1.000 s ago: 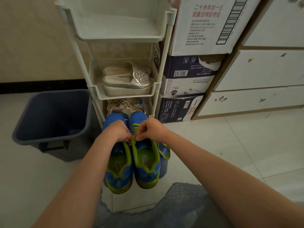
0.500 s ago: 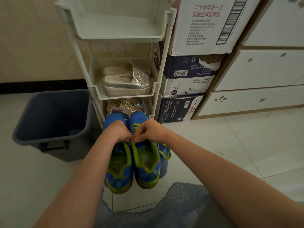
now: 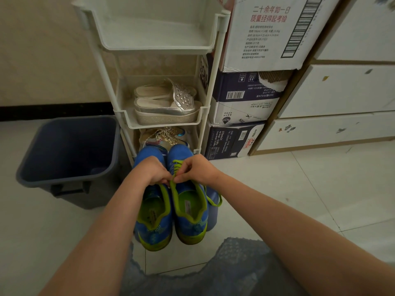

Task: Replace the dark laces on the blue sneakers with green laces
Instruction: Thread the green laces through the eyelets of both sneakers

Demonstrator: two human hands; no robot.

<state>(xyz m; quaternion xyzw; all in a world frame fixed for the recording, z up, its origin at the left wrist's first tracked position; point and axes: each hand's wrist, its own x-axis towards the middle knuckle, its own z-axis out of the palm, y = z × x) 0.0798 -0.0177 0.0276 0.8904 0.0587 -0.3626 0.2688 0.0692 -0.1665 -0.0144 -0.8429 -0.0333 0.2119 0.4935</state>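
Forearms stretched forward and down, left hand [image 3: 152, 170] and right hand [image 3: 196, 169] knuckles-up, meeting over the right-hand sneaker [image 3: 190, 218]; fingers [image 3: 165, 180] of both hands curled tight, pinching the green lace [image 3: 175, 164] at the top eyelets; one lace loop hanging over that shoe's outer side; left-hand sneaker [image 3: 154, 223] just beside it on the tiled floor [image 3: 277, 199]; long axes running away from the camera, toes toward the white rack [image 3: 162, 45], heels nearest.
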